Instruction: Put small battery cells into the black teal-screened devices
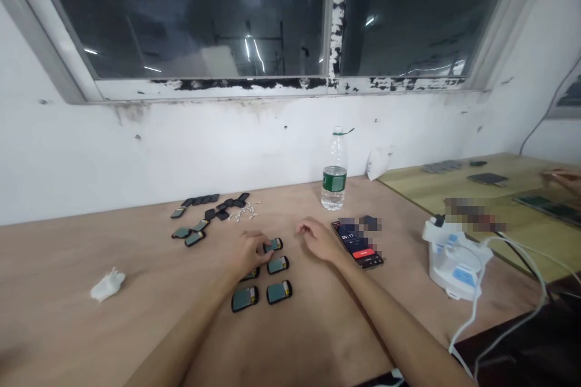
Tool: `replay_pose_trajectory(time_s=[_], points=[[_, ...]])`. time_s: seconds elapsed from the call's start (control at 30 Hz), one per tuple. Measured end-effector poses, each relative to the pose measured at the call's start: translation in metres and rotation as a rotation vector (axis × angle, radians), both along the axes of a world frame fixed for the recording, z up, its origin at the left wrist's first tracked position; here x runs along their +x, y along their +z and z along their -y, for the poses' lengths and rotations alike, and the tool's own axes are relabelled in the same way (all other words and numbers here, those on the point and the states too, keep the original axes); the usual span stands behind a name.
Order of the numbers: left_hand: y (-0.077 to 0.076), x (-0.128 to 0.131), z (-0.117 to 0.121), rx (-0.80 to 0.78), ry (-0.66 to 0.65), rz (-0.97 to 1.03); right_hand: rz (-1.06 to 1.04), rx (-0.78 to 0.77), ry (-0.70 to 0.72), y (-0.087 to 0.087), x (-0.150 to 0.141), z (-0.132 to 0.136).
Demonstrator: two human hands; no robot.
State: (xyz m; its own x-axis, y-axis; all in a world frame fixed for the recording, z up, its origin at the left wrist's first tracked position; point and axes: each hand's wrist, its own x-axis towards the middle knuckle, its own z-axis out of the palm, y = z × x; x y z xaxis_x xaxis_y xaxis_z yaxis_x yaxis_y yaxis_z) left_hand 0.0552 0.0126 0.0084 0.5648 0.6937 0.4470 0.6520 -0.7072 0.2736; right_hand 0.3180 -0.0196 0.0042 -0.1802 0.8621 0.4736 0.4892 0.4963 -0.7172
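Observation:
My left hand (249, 253) is closed at the left edge of a small black-rimmed device with a grey-green panel (273, 245), thumb and fingers touching it on the table. Below it lie similar devices, among them one near the middle (278, 265), one at front right (279, 291) and one at front left (245, 299). Another is partly hidden under my left hand. To the right, my right hand (318, 240) rests on the table with its fingers curled together, and nothing shows in them.
Further back lie more panelled devices (195, 238), black pieces (222, 208) and small white bits (245, 211). A water bottle (334, 178) stands by the wall. Right are a phone (356, 245) and a white device with cables (456, 266); left, crumpled tissue (108, 285). Another person's hand (563, 179) is far right.

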Motion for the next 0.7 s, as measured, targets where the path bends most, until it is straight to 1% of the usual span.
replay_pose_trajectory(time_s=[0.07, 0.13, 0.23, 0.37, 0.5, 0.7], points=[[-0.003, -0.004, 0.004, 0.122, -0.015, 0.071, 0.046, 0.028, 0.081, 0.004, -0.009, 0.008], [-0.005, -0.007, 0.009, 0.23, -0.06, 0.133, 0.072, 0.039, 0.129, 0.008, -0.017, 0.015], [-0.006, -0.009, 0.017, 0.324, -0.142, 0.179, 0.058, 0.015, 0.175, 0.011, -0.027, 0.022], [-0.006, -0.008, 0.021, 0.359, -0.187, 0.175, 0.028, -0.022, 0.214, 0.008, -0.031, 0.023], [-0.005, -0.006, 0.022, 0.395, -0.204, 0.175, 0.017, -0.038, 0.212, 0.006, -0.031, 0.021], [-0.007, -0.007, 0.021, 0.373, -0.229, 0.133, 0.051, -0.015, 0.22, 0.006, -0.03, 0.024]])
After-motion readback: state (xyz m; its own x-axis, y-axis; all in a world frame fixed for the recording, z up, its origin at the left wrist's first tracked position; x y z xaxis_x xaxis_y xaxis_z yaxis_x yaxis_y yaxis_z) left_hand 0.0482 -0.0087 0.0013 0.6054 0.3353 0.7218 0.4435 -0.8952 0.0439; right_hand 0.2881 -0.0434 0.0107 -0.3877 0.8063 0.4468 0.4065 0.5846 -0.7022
